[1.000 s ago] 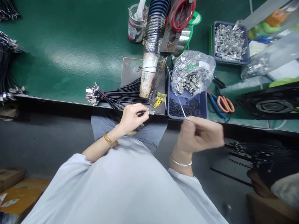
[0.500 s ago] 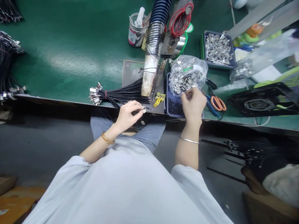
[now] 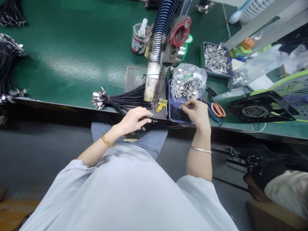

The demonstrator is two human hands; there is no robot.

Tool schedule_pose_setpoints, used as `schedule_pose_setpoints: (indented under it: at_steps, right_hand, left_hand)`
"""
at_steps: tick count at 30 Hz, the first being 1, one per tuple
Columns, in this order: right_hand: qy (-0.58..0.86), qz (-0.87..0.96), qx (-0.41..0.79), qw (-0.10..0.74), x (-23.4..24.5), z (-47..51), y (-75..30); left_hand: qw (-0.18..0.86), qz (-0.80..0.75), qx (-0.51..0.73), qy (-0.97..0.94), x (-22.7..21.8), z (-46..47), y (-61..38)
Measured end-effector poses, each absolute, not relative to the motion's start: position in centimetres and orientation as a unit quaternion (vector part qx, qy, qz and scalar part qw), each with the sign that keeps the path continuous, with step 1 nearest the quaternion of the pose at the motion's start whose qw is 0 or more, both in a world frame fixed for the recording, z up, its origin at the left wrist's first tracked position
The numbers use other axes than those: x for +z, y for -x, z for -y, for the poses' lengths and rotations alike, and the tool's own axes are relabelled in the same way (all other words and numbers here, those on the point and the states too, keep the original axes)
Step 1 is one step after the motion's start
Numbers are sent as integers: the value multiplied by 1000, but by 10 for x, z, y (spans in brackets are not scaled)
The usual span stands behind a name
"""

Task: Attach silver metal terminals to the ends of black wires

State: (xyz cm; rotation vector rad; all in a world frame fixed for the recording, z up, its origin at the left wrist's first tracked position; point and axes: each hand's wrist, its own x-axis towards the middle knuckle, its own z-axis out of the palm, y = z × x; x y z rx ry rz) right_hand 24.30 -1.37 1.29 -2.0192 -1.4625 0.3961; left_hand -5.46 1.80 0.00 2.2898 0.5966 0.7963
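My left hand [image 3: 137, 118] is at the table edge, thumb and fingers pinched on a thin cable [image 3: 154, 121], whose tip pokes out past the fingertips. Most of that cable is hidden by the hand. Over a blue tray [image 3: 170, 117], my right hand [image 3: 197, 112] is closed in a pinch on a small metal connector [image 3: 179, 107]. Below those fingertips lie many tiny black parts [image 3: 175, 113]. At the tray's back sits a clear plastic bag [image 3: 189, 75] with metal connectors. A banded bundle of black cables [image 3: 125, 98] lies left of the tray, silvery plugs pointing left.
A fume hose [image 3: 152, 72] comes down over a board [image 3: 132, 75]. Nearby are a yellow clip-like piece [image 3: 160, 106], a tin can [image 3: 139, 40], solder spool [image 3: 182, 53], orange-handled scissors [image 3: 218, 110], a black fan [image 3: 260, 108] and a connector tray [image 3: 229, 70]. More cable bundles [image 3: 9, 67] lie left.
My right hand has come away from the bag toward the tray's front, with a small metal connector now showing in its fingertips. My left hand has dropped slightly. The view has shifted a little.
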Motion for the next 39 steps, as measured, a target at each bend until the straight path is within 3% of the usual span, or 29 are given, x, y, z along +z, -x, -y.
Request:
schedule_pose_setpoints:
  at_steps: [5, 12, 16, 19, 24, 32, 39]
  right_hand:
    - [792, 531, 71, 292, 13, 16, -245]
    - [784, 590, 27, 191, 5, 6, -229]
    - [788, 596, 19, 157, 6, 5, -217]
    - [796, 573, 21, 194, 9, 9, -214]
    - [785, 506, 90, 346, 5, 20, -219]
    - [762, 451, 97, 454, -2, 31, -227]
    - [767, 475, 23, 432, -4, 32, -221]
  left_hand:
    - [447, -227, 300, -812, 9, -16, 59]
    - [623, -312, 321, -642, 7, -18, 45]
    - [672, -333, 335, -571, 5, -19, 38]
    - [677, -343, 347, -551, 6, -18, 34]
    - [664, -352, 350, -559, 8, -17, 31]
    - [647, -356, 348, -577, 5, -18, 29]
    - [642, -357, 345, -584, 3, -19, 28]
